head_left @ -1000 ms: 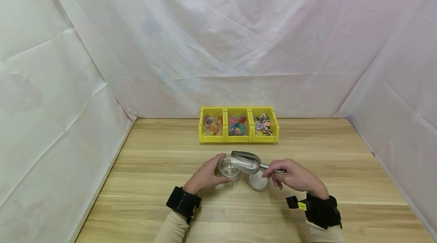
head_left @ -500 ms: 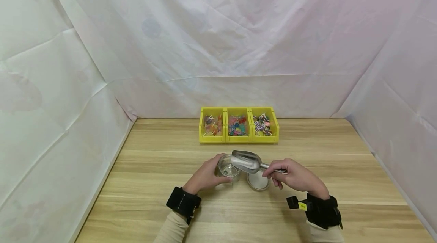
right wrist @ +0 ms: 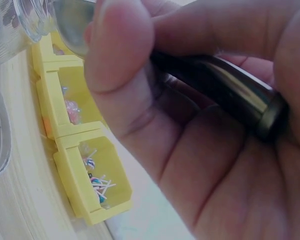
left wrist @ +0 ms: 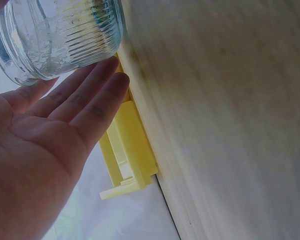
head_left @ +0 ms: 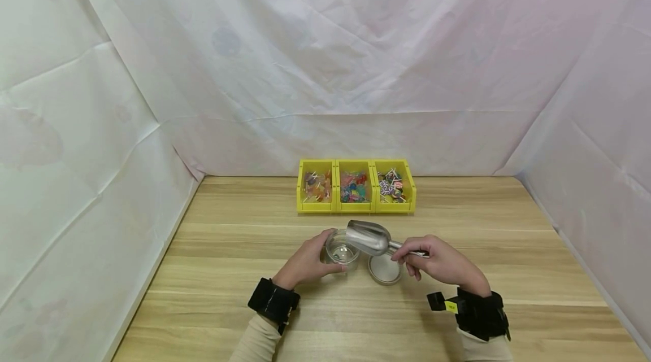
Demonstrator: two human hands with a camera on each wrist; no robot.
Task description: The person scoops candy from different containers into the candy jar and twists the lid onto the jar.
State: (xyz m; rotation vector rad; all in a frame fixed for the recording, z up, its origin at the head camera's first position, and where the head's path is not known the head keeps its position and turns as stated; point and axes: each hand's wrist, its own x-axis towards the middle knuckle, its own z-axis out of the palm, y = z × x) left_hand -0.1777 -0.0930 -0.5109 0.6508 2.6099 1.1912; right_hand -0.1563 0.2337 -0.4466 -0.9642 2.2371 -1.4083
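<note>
The left hand [head_left: 307, 263] holds the glass jar [head_left: 342, 256] from its left side: the thumb lies on the near side of the wall, and the other fingers, almost straight and side by side, lie along the opposite side. The glass jar stands upright near the middle of the wooden surface [head_left: 356, 319], well apart from the surface's left and right edges. Its mouth is open. A small greenish item shows at its bottom; its kind cannot be determined.

The right hand [head_left: 432, 260] pinches the handle of the metal scoop [head_left: 368, 238] between thumb and index finger; the remaining fingers are bent, and the handle end reaches into the palm. The metal scoop points toward the surface's left edge, its lip over the right part of the jar's rim. Contact between lip and rim cannot be confirmed.

The round lid [head_left: 385, 270] lies flat on the surface, just to the right of the glass jar and below the scoop's neck.

Three yellow bins [head_left: 354, 207] stand joined in a row near the middle of the surface's far edge. Each contains colourful sweets [head_left: 354, 188]; white sticks show in the left and right bins.
</note>
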